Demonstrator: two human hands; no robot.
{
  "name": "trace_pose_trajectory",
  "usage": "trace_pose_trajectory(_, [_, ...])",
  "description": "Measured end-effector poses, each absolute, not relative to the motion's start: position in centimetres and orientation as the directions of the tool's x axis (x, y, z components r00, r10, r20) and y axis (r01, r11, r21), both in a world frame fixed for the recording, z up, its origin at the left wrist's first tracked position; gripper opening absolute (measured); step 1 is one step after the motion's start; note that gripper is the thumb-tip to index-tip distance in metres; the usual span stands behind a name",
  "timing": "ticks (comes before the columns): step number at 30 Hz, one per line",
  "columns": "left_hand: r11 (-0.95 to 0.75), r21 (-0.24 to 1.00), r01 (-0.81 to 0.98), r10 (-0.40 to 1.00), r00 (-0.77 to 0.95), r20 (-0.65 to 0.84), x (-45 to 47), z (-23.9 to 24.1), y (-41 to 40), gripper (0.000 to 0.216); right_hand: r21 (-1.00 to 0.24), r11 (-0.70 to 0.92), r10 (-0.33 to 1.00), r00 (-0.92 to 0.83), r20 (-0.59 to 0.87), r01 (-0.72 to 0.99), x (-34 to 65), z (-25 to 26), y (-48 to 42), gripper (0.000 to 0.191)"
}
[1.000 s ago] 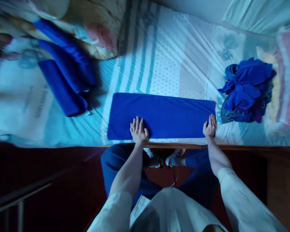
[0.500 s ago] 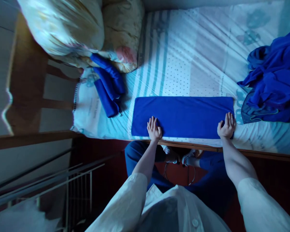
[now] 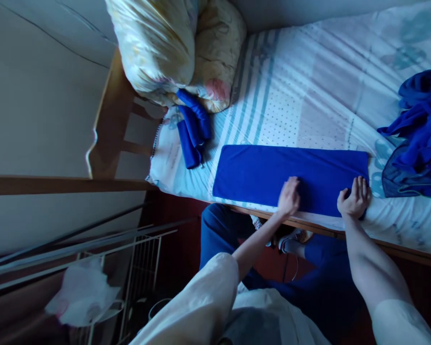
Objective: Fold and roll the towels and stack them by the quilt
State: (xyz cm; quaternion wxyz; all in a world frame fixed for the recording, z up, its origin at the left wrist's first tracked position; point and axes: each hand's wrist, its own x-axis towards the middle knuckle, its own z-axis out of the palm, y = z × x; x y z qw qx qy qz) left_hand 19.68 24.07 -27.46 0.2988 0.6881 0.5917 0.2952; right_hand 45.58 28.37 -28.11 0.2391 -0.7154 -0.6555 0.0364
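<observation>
A blue towel (image 3: 251,172), folded into a long flat rectangle, lies along the near edge of the bed. Over its middle, at the near side, is my left hand (image 3: 289,197), slightly blurred, fingers stretched out and grasping nothing. My right hand (image 3: 354,197) lies flat on the towel's right end, its fingers spread toward the far side. Several rolled blue cloths (image 3: 194,129) lie together at the left, below the pillows. To the right sits a crumpled heap of blue cloth (image 3: 425,129), with a darker piece under it.
Patterned pillows or bedding (image 3: 158,43) are piled at the head of the bed, against a wooden headboard (image 3: 107,129). A striped and dotted sheet (image 3: 319,96) covers the mattress. At lower left stands a metal rack (image 3: 143,258) with a white plastic bag (image 3: 86,292).
My left hand has slid right along the towel, from near its left end to the middle. My right hand stays on the right end. The view has shifted and tilted.
</observation>
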Motion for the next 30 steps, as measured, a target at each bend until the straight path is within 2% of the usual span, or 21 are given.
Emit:
trace_pose_trajectory(3, [-0.328,0.778,0.535,0.895,0.441,0.074,27.0,-27.9,24.6,0.066,-0.386,-0.030,0.958,0.137,0.251,0.922,45.7,-28.3,28.4,0.060])
trace_pose_trajectory(5, [-0.362,0.774,0.519,0.865,0.496,0.072,29.6,-28.2,25.1,0.063,-0.389,-0.027,0.962,0.130,0.241,0.921,45.7,-28.4,28.4,0.060])
trace_pose_trajectory(8, [-0.351,0.786,0.509,0.876,0.475,0.083,29.5,-28.9,26.0,0.063,-0.385,-0.030,0.959,0.135,0.249,0.923,45.6,-28.4,28.4,0.060])
trace_pose_trajectory(12, [-0.313,0.817,0.485,0.919,0.373,0.131,23.5,-30.0,27.1,0.063,-0.378,-0.040,0.956,0.145,0.255,0.925,45.3,-28.2,28.5,0.062])
trace_pose_trajectory(16, [-0.227,0.809,0.543,0.966,0.228,0.118,14.6,-29.9,27.6,0.060,-0.407,-0.051,0.958,0.159,0.237,0.912,45.1,-27.7,28.6,0.062])
trace_pose_trajectory(23, [0.007,0.678,0.735,0.991,-0.097,0.095,0.1,-28.2,26.2,0.052,-0.421,-0.035,0.952,0.158,0.260,0.906,45.0,-27.8,28.5,0.063])
trace_pose_trajectory(30, [0.279,0.558,0.781,0.925,-0.375,0.062,-7.7,-27.0,25.2,0.052,-0.401,-0.042,0.954,0.156,0.257,0.915,45.1,-28.1,28.5,0.065])
